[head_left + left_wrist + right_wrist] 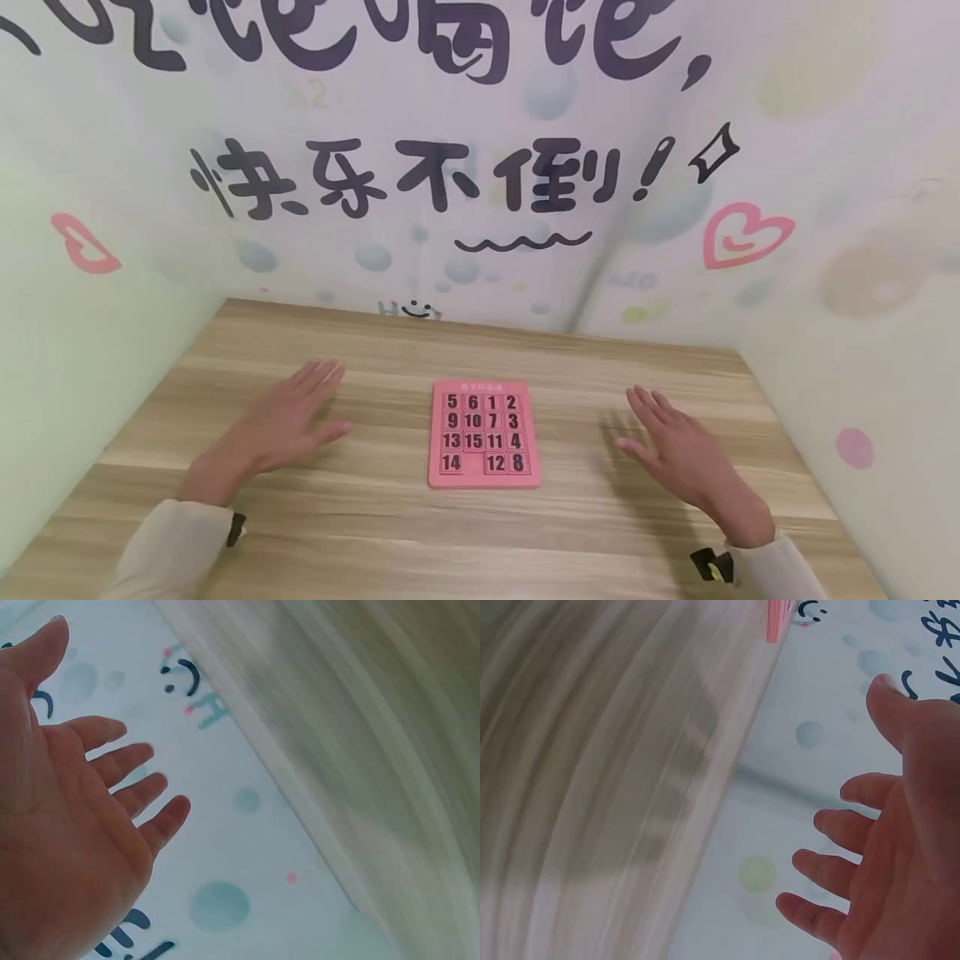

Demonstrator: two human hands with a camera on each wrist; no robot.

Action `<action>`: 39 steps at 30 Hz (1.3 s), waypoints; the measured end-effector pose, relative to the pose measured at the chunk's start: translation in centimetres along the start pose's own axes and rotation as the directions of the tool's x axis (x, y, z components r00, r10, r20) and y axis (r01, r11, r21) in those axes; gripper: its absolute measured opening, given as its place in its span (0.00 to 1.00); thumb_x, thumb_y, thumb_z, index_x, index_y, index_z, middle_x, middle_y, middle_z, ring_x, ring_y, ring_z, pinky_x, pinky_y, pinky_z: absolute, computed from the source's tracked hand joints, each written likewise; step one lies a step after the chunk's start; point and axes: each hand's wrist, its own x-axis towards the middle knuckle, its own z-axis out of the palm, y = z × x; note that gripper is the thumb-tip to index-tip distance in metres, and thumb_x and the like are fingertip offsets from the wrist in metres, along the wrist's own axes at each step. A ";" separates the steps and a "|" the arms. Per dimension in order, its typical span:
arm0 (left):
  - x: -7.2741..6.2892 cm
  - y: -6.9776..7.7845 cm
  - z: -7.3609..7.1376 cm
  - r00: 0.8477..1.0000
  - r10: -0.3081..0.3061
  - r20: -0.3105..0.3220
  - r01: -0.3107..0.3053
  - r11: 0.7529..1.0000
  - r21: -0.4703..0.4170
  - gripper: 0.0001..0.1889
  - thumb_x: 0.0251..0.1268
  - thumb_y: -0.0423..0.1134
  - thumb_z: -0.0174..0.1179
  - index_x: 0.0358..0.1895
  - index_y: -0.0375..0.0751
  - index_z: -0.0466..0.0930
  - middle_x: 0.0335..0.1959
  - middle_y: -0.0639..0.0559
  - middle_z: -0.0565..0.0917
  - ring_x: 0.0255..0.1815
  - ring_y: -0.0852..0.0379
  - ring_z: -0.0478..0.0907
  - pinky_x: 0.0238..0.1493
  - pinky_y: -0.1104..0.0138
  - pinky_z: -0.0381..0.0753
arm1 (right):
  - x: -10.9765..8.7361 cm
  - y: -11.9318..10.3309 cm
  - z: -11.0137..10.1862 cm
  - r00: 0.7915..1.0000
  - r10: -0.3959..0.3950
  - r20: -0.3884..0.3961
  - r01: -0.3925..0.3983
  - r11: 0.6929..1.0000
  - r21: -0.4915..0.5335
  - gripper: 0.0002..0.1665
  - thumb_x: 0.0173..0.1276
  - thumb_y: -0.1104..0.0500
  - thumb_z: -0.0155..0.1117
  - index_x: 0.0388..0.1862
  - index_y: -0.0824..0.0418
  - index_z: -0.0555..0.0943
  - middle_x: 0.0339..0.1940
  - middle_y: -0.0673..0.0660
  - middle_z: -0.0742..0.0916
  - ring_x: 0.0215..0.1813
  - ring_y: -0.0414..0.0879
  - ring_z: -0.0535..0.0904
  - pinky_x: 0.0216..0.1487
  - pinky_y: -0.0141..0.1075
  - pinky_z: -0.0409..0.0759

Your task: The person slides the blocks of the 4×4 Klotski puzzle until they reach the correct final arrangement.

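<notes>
A pink sliding number puzzle [483,481] lies flat on the wooden table, between the two hands and apart from both. Its black-numbered tiles fill the frame except for one gap in the bottom row, between 14 and 12. To its left, my left hand [281,425] is held over the table with fingers extended and thumb spread. On the other side, my right hand [682,454] hovers with its fingers extended too, casting a shadow on the wood. Both wrist views show the palm side of each hand, the left [82,817] and the right [885,847], holding nothing.
The wooden table [360,533] meets a printed white wall [420,242] at its back edge. Walls also rise along its left and right sides. Dark lettering, a pink heart [742,236] and pale bubbles decorate the wall. Dark straps sit at both wrists.
</notes>
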 end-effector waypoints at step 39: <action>6.3 9.2 4.4 0.917 -0.075 0.392 0.178 0.956 -0.235 0.60 0.49 0.56 0.75 0.80 0.39 0.46 0.82 0.45 0.47 0.82 0.40 0.43 0.79 0.47 0.48 | 6.5 -15.4 4.8 0.919 -0.369 0.135 0.375 0.927 -0.019 0.39 0.73 0.31 0.46 0.77 0.46 0.64 0.77 0.49 0.68 0.78 0.60 0.59 0.73 0.60 0.62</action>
